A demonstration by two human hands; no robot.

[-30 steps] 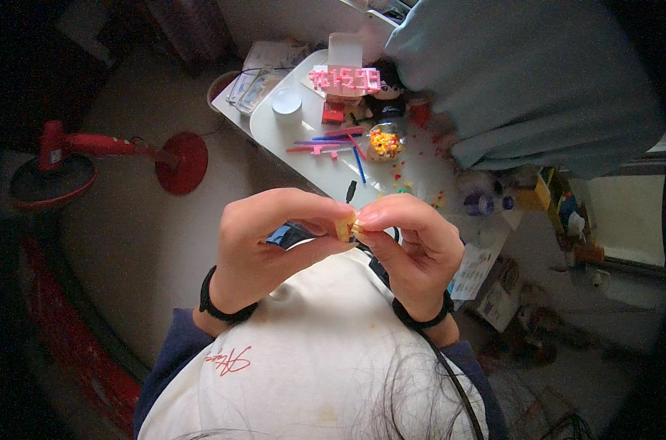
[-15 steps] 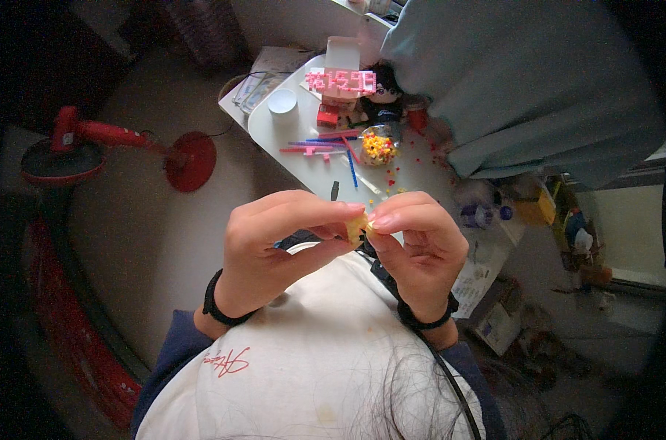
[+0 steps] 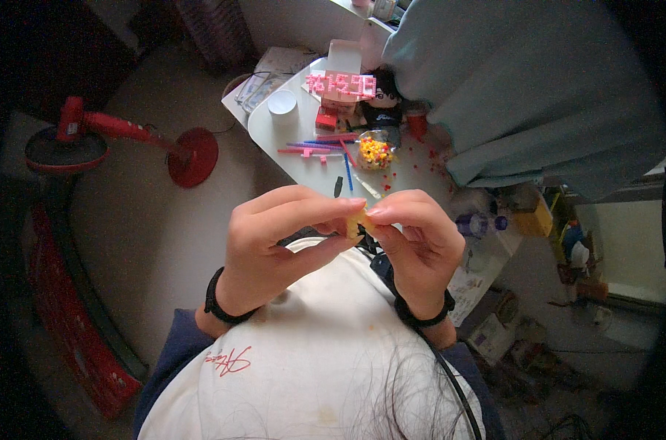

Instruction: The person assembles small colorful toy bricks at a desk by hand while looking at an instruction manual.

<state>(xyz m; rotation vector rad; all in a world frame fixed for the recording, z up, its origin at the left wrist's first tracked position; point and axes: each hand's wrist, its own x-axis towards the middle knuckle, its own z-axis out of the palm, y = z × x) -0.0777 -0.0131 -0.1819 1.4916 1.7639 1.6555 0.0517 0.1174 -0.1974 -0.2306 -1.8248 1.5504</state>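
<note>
A small, knobbly yellow piece (image 3: 355,222) is held up in front of my chest, partly covered by fingers. My left hand (image 3: 274,229) pinches it between thumb and fingertips. My right hand (image 3: 419,248) is closed in a pinch at the piece's right edge, its thumb and forefinger pressed together; whether a separate bit sits between them is hidden. Past the hands, on the white table (image 3: 292,167), stands a clear bowl (image 3: 377,150) full of tiny yellow and red pieces. Several loose red bits lie near it.
Pink, purple and blue strips (image 3: 314,144) lie left of the bowl. Behind are a white cup (image 3: 282,107), a small red box (image 3: 326,118), a pink digit display (image 3: 341,85) and a doll (image 3: 383,110). A red fan (image 3: 193,158) stands left; a curtain (image 3: 538,95) hangs right.
My right fingertips have closed in slightly against the yellow piece. My left hand keeps its pinch, nearly still. The view has shifted a little.
</note>
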